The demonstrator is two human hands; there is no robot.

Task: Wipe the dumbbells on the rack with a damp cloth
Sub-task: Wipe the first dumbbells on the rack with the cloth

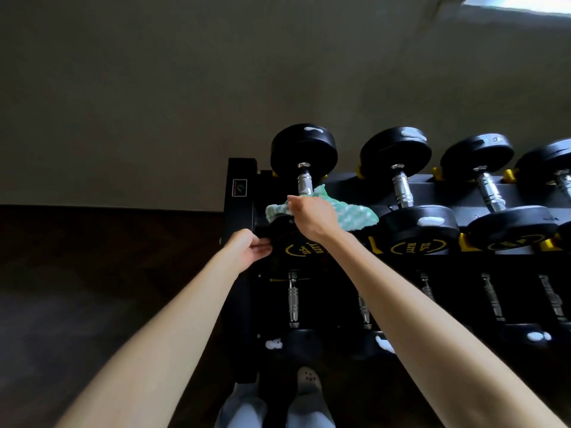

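Observation:
A black dumbbell rack holds a row of black dumbbells with chrome handles on its top shelf. On the leftmost dumbbell my right hand presses a green and white cloth over the near head and the lower handle. My left hand grips the left edge of that near head, which bears yellow lettering. White smears show on the far heads of this dumbbell and of the neighbouring dumbbell.
More dumbbells run to the right on the top shelf. A lower shelf holds smaller dumbbells, some with white smears. A grey wall rises behind the rack. Dark floor lies to the left. My feet stand at the rack's base.

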